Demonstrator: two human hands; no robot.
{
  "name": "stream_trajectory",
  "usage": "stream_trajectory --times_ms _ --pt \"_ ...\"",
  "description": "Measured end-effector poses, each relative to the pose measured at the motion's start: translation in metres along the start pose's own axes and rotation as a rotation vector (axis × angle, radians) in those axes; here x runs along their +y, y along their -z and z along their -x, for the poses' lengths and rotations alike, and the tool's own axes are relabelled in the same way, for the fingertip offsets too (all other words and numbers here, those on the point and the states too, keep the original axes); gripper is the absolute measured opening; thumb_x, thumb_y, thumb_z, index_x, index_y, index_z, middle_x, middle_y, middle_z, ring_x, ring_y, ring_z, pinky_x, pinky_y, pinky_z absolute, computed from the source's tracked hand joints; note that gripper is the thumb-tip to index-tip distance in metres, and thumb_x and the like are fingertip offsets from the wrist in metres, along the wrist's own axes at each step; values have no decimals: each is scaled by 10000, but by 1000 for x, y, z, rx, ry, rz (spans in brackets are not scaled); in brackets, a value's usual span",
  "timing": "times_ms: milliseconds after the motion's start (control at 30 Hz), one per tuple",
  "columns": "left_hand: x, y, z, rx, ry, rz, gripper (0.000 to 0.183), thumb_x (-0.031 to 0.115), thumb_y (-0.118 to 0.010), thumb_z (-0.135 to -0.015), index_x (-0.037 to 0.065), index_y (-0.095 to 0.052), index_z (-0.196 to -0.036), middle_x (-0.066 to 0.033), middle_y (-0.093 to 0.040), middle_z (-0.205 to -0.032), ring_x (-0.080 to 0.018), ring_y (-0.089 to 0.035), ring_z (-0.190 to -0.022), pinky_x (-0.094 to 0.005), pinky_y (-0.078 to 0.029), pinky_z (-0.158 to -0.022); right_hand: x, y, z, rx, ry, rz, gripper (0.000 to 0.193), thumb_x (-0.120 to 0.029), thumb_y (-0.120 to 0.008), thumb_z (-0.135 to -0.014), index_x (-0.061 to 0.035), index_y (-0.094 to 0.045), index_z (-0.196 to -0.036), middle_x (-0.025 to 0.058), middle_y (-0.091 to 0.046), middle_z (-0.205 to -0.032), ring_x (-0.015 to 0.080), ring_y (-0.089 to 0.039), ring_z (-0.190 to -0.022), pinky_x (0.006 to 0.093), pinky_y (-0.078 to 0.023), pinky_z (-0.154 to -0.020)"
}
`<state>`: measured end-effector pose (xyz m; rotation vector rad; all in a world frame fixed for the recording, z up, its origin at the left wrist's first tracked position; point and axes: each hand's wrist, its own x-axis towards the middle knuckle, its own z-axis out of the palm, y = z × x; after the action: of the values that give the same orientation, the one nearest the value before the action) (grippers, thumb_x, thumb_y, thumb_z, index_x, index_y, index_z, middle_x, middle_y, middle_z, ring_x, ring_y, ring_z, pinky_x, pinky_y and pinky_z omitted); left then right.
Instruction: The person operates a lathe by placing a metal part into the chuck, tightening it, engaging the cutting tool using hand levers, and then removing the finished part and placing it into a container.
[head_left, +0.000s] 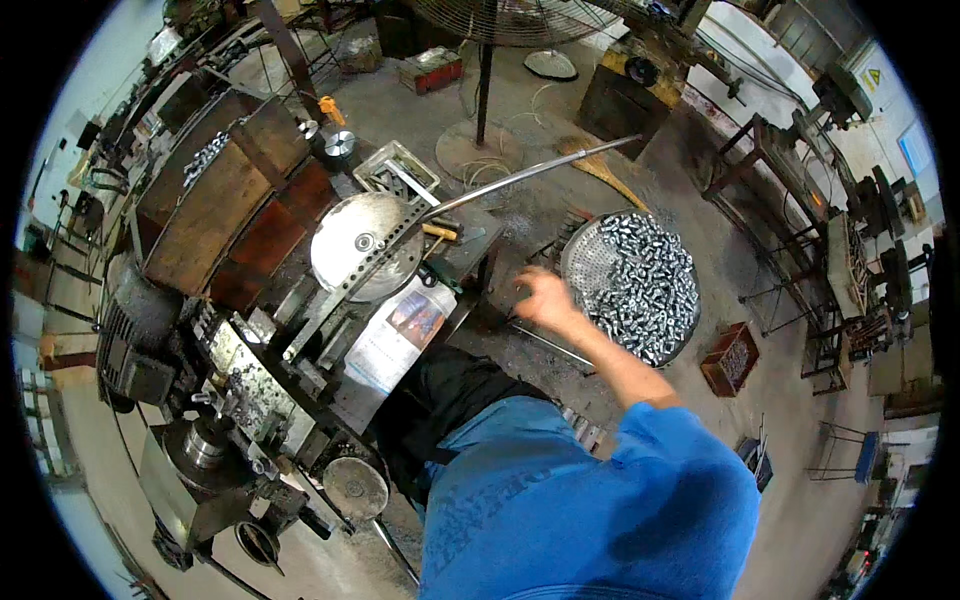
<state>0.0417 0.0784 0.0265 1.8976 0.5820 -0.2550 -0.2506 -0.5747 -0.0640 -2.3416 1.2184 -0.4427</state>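
Note:
My right hand (545,297) hangs in the air just left of a large round perforated metal pan (590,262). Its fingers are loosely bent and apart, and I see nothing between them. A heap of small shiny metal parts (648,285) fills most of the pan. My left hand does not show. To the left of my right hand stands a machine with a round metal disc (345,240) and a slanted bar with a row of holes (372,268). A long metal rod (530,178) reaches from that bar toward the upper right.
A printed sheet (385,345) lies on the machine beside my legs. A rusty metal bin (215,215) stands at the left. At the right sits a red-brown box (730,358) of small parts. A broom (605,170) and a fan stand (486,95) are beyond the pan.

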Motion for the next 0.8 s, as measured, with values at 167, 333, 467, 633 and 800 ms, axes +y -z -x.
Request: stream_trajectory --times_ms 167,333,467,633,800 --pt "-1 -2 -12 29 31 43 241 129 -601 -778 18 -500 -967 -101 -547 -708 -200 -506 -523 -339 -476 -521 149 25 -8 124 -426 529 379 -245 -588 -624 -31 -651 -930 318 -380 -1271 363 -505 -1075 388 -486 -831" --pt "-27 34 -44 81 83 144 226 144 -602 -786 27 -501 -951 -95 -543 -692 -195 -490 -508 -336 -467 -516 177 31 -38 -118 -330 829 270 -226 -544 -748 -78 -670 -935 210 -369 -1307 316 -425 -1109 411 -386 -908" --pt "-61 83 -81 -135 16 105 193 193 -613 -796 55 -498 -868 -64 -502 -612 -162 -417 -467 -325 -432 -501 204 17 -65 -467 -120 972 218 -203 -530 -766 -75 -678 -863 142 -635 -954 291 -579 -955 401 -442 -819" --pt "-22 53 -30 -95 -213 -8 163 115 -586 -776 -16 -537 -861 -64 -534 -606 -164 -552 -530 -304 -479 -503 229 20 -63 -626 -142 1184 270 -240 -540 -785 -129 -650 -1006 68 -618 -1089 247 -568 -1032 413 -423 -876" --pt "-4 38 -6 10 -134 14 278 70 -563 -753 -78 -517 -983 -127 -583 -676 -206 -615 -575 -321 -551 -545 198 37 -52 -573 -127 1187 352 -330 -613 -734 -89 -663 -985 99 -611 -1072 289 -497 -1102 365 -422 -859"
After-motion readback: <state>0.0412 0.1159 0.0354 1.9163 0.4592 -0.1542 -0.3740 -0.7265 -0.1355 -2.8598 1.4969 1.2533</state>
